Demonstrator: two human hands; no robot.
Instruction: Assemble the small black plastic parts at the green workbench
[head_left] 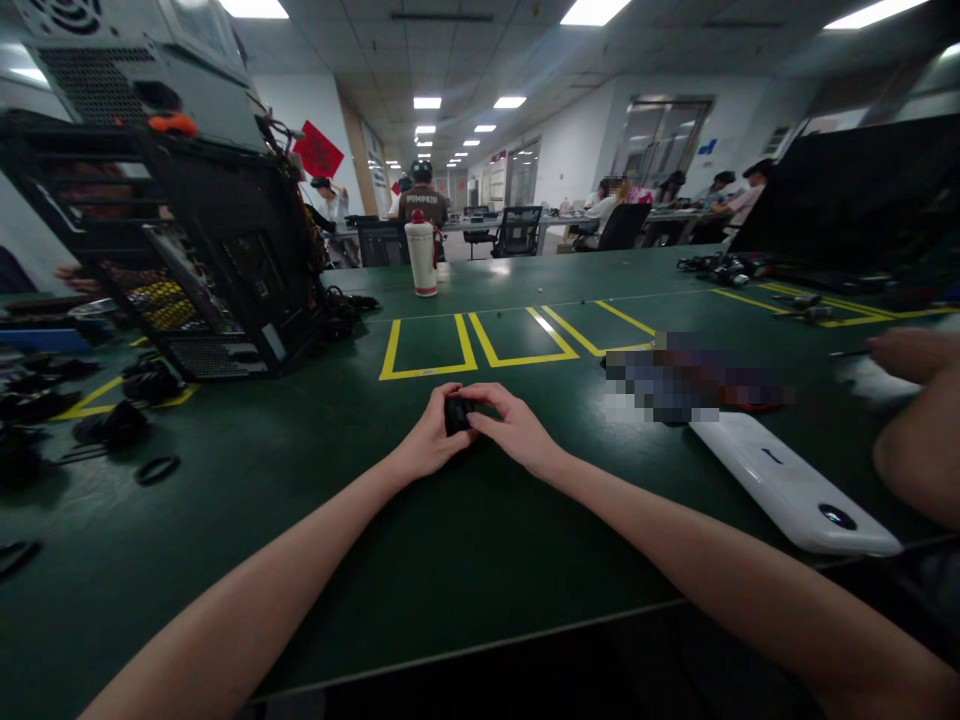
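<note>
Both my hands meet over the green table (420,570), close to the middle of the view. Between them is a small black rounded object (457,414); its exact kind is too dark to make out. My left hand (427,435) wraps round it from the left, thumb in front and fingers behind. From the right, my right hand (516,425) pinches it with thumb and fingertips. Part of the object is hidden by the fingers. Beyond the hands, yellow tape outlines (427,374) mark the tabletop.
At left stand stacked computer cases (247,270), with black parts (112,425) and a black ring (157,470) nearby. A white bottle (422,260) stands farther back. To the right lie a white oblong device (795,480) and a blurred item; another person's arm (922,430) reaches in.
</note>
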